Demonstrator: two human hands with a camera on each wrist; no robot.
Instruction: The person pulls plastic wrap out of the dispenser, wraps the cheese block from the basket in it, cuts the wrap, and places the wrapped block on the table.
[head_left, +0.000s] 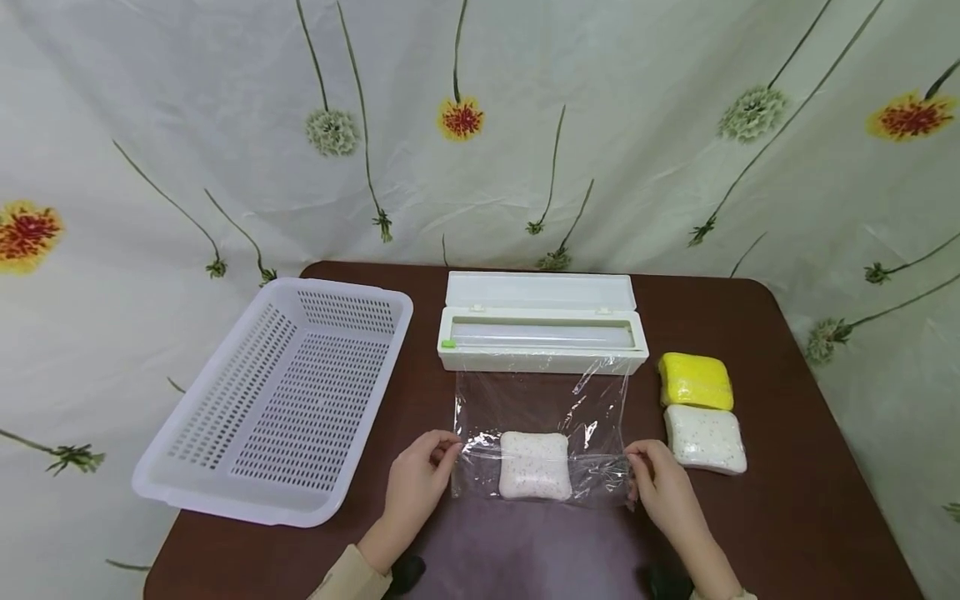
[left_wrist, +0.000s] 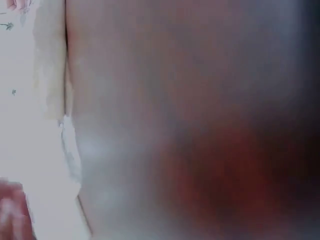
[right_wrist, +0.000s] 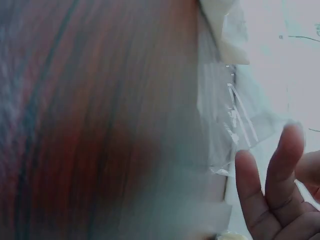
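A sheet of clear cling film point(head_left: 540, 400) runs from the white dispenser box point(head_left: 540, 362) toward the front of the table. On the table in front of the box, a white speckled, rounded square block point(head_left: 535, 479) lies with the film's front part over it. My left hand point(head_left: 420, 475) pinches the film's left edge between thumb and fingers. At the opposite edge, my right hand point(head_left: 663, 487) pinches the film the same way. Fingers point(right_wrist: 285, 175) of the right hand show beside the shiny film in the right wrist view; the left wrist view is mostly blurred.
A white perforated plastic basket point(head_left: 300, 417) stands on the left, overhanging the table edge. To the right lie a yellow block point(head_left: 696, 382) and a second white speckled block point(head_left: 705, 439), both shiny as if wrapped. The dispenser's lid point(head_left: 540, 292) is raised. A flower-print curtain point(head_left: 480, 183) hangs behind the table.
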